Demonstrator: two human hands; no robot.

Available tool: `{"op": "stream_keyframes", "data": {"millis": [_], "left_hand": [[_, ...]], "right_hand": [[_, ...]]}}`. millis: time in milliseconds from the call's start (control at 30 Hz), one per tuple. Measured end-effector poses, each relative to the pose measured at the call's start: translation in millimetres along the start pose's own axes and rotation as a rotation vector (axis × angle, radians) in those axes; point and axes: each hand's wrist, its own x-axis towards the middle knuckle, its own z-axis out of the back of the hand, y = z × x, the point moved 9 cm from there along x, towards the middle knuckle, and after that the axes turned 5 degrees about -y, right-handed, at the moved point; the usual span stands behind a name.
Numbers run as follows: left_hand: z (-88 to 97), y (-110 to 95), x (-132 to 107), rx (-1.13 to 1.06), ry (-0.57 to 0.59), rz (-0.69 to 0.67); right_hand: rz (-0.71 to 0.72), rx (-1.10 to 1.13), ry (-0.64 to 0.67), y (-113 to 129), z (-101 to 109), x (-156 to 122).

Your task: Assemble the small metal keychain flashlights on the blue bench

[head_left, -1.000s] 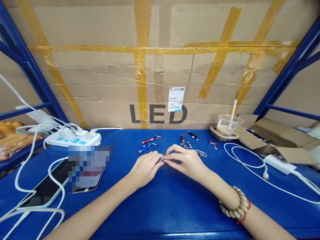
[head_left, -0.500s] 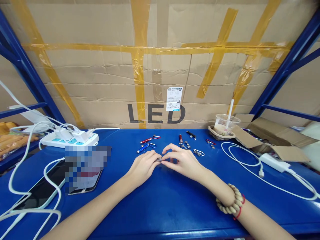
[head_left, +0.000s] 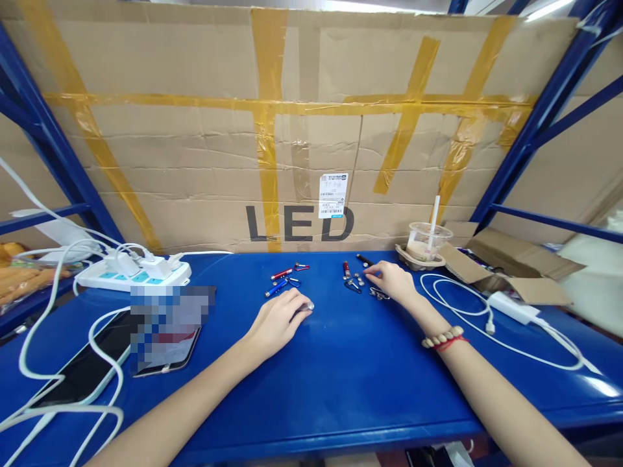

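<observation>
My left hand [head_left: 282,321] is closed around a small silvery, round-ended piece [head_left: 308,306] whose end shows at the fingertips; its kind is unclear. Just beyond that hand lie a blue penlight-like tube [head_left: 275,289] and a red one [head_left: 281,275], with small clips beside them. My right hand [head_left: 392,279] is at the back right, its fingertips pinched together beside a black tube [head_left: 363,260]; anything between them is too small to make out. To its left are a short red tube [head_left: 346,269] and several button cells [head_left: 360,280]. Below it lies a metal clip [head_left: 378,294].
A drink cup [head_left: 428,243] with a straw stands in a carton holder at the back right, near an open cardboard box [head_left: 516,259] and a white charger [head_left: 513,307] with cable. On the left are a power strip [head_left: 107,275], phones [head_left: 87,363] and loose white cables.
My right hand has left the piece held by my left hand and moved right and away to the black tube. My left hand stays nearly in place. The camera view has shifted slightly.
</observation>
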Motion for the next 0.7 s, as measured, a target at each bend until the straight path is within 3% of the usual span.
{"op": "stream_keyframes", "data": {"millis": [300,700], "left_hand": [[0.0,4,-2,-0.029,-0.009,0.048],[-1.6,9,-2,-0.146,0.003,0.132]], "right_hand": [[-0.048,0.041,0.068,11,-6,-5],[-0.169,0.089,0.083,4,-7,-5]]}}
